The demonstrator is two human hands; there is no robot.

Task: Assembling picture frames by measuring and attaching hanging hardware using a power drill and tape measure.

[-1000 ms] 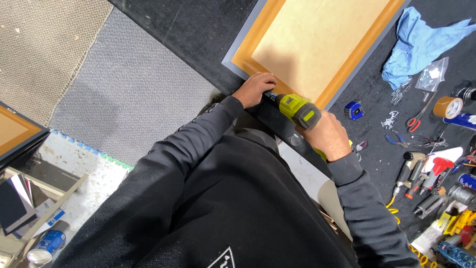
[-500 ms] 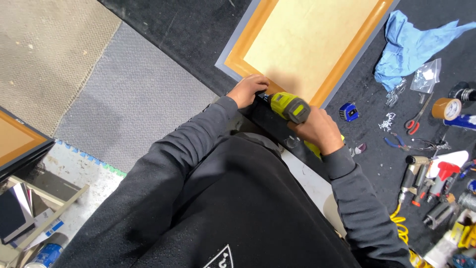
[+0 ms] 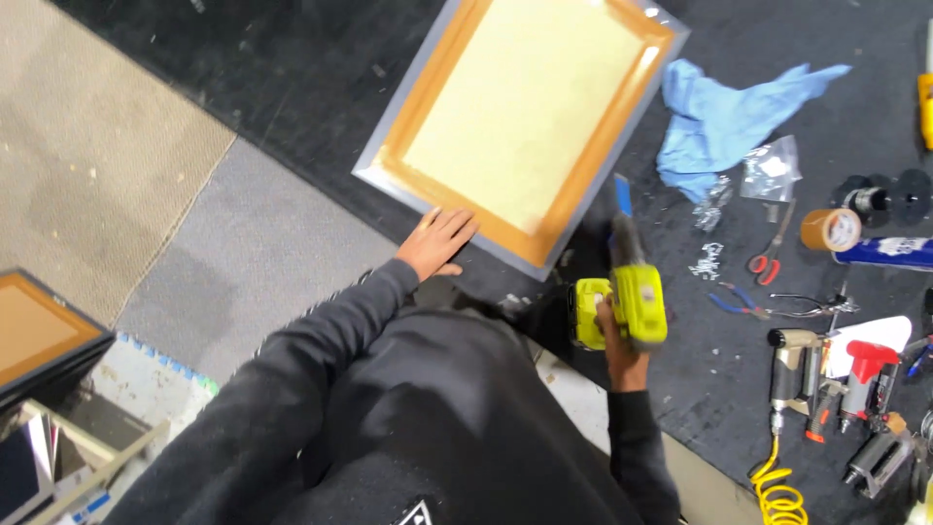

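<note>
Looking down over my own dark sleeves, I see my right hand (image 3: 622,340) wrapped tight around the grip of a yellow-green cordless drill (image 3: 627,292), held off the floor with its dark nose and blue-tipped bit pointing away from me, toward the near right edge of the frame (image 3: 525,117). The drill's tip sits just beside that edge; I cannot tell whether it touches. My left hand (image 3: 437,241) lies flat on the black floor mat (image 3: 292,87), fingers spread and together with nothing in them, the fingertips right at the frame's near edge close to its near corner. The two hands are well apart, with that corner of the frame between them. The frame is a grey-rimmed rectangle with an orange-brown inner border and a pale yellow panel, lying flat and turned at an angle on the mat. To its right lies a crumpled blue cloth (image 3: 724,122), with a small clear plastic bag (image 3: 770,170) just beside it. Farther right I see a roll of brown tape (image 3: 828,229), red-handled scissors (image 3: 770,248), and blue-handled pliers (image 3: 753,301) near them. Toward the right edge of the mat a cluster of tools lies together, among them a pneumatic tool (image 3: 789,374) with a coiled yellow hose (image 3: 777,486). On the left, grey carpet (image 3: 253,262) meets the mat, and a second framed panel (image 3: 39,326) shows at the far left.
</note>
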